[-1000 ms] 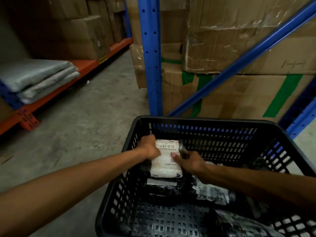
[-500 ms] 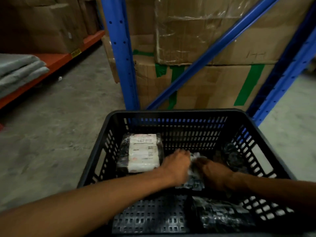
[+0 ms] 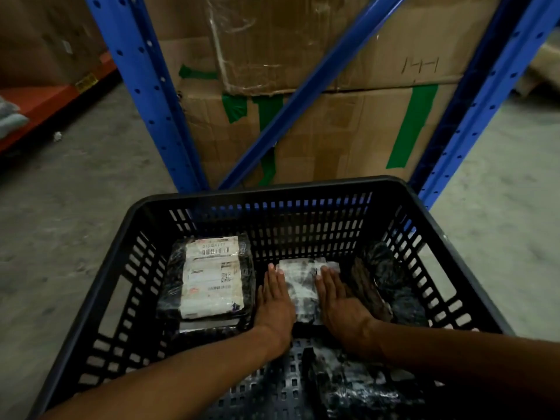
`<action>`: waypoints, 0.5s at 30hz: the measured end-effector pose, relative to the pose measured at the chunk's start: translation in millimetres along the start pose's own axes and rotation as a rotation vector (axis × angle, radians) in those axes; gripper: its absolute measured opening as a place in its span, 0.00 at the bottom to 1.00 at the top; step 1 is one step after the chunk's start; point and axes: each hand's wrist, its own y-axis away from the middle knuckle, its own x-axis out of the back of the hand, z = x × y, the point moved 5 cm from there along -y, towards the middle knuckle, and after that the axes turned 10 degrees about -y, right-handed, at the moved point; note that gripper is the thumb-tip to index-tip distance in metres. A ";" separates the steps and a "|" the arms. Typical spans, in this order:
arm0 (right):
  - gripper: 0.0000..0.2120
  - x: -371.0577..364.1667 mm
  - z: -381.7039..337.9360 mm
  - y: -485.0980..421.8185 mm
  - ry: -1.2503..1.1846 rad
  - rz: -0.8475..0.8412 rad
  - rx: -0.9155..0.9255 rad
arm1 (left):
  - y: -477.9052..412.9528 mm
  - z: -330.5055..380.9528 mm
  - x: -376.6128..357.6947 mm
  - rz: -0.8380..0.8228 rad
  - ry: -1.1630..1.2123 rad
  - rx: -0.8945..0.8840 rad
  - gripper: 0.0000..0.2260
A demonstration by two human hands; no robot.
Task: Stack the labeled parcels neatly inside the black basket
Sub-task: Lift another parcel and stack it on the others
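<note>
A black slotted basket (image 3: 127, 250) stands on the floor in front of me. In its far left corner lies a stack of black-wrapped parcels, the top labelled parcel (image 3: 212, 275) showing a white barcode label. Beside it, in the middle, a second wrapped parcel (image 3: 303, 283) lies flat. My left hand (image 3: 275, 298) rests flat along its left edge and my right hand (image 3: 339, 301) along its right edge, fingers straight. Another dark parcel (image 3: 378, 283) leans at the right wall, and one more dark parcel (image 3: 354, 386) lies near me.
Blue rack uprights (image 3: 145, 95) and a diagonal brace stand just behind the basket, with taped cardboard boxes (image 3: 348, 122) between them. An orange shelf beam (image 3: 45, 101) runs at the left. Grey concrete floor (image 3: 75, 213) surrounds the basket.
Both hands left the labelled parcel at the far left corner and moved right to the second parcel, now pressing flat against its two sides. The camera view shifted right and closer.
</note>
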 end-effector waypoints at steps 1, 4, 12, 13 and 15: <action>0.31 -1.5 3.2 1.5 0.011 -0.020 0.005 | 2.7 -0.6 3.4 -0.011 0.016 -0.009 0.45; 0.33 32.4 16.2 1.7 0.024 -0.148 0.098 | 12.3 -5.1 30.0 -0.043 0.065 -0.043 0.44; 0.25 168.0 88.3 58.1 -1.179 -0.316 0.018 | 55.8 -63.6 132.4 0.114 0.829 0.032 0.30; 0.25 169.1 93.1 61.9 -1.361 -0.303 -0.040 | 57.2 -71.5 136.2 0.120 0.975 0.072 0.29; 0.23 163.1 91.4 60.1 -1.649 -0.269 -0.175 | 57.6 -78.7 130.4 0.062 1.247 0.185 0.28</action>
